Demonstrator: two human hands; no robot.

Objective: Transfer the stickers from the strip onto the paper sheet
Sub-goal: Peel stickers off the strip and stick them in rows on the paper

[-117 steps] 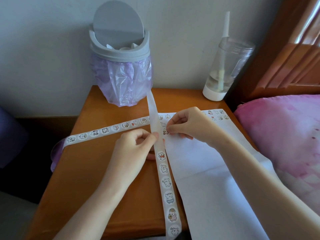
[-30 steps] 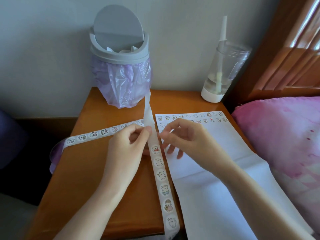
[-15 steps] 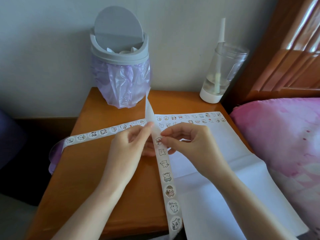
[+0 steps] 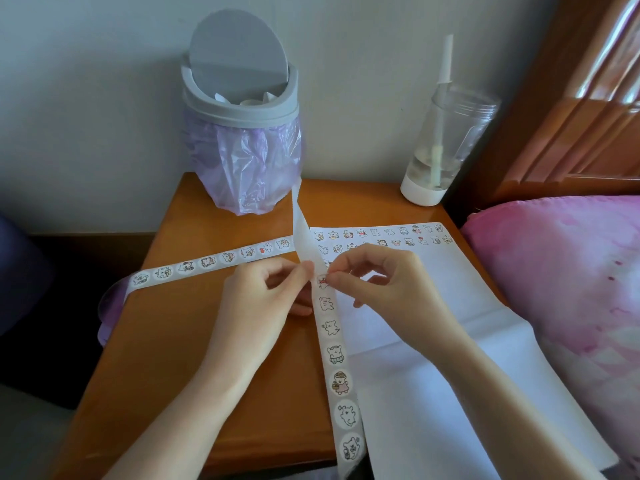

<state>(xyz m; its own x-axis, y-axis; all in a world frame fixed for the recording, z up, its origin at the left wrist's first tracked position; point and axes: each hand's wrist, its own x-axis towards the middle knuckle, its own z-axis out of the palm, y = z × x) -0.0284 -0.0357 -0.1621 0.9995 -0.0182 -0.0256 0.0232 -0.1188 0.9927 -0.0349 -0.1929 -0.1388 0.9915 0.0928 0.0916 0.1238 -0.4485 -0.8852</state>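
Observation:
A long white sticker strip (image 4: 335, 355) with round cartoon stickers runs from the table's front edge up past my hands, its bare end rising toward the bin. My left hand (image 4: 263, 299) pinches the strip at its left edge. My right hand (image 4: 384, 282) pinches the edge of a sticker with a red mark (image 4: 322, 280) on the strip with thumb and forefinger. The white paper sheet (image 4: 433, 341) lies to the right, with two rows of stickers (image 4: 381, 237) stuck along its top edge. Another stretch of the strip (image 4: 207, 263) lies across the table to the left.
A grey swing-lid bin (image 4: 242, 109) lined with a purple bag stands at the back of the orange wooden table (image 4: 180, 341). A clear cup with a straw (image 4: 440, 147) stands at the back right. A pink pillow (image 4: 571, 271) borders the sheet's right side.
My right hand lifted off the sheet, moved left to the strip and took hold of a sticker's edge. My left hand kept its grip, and the strip shifted slightly.

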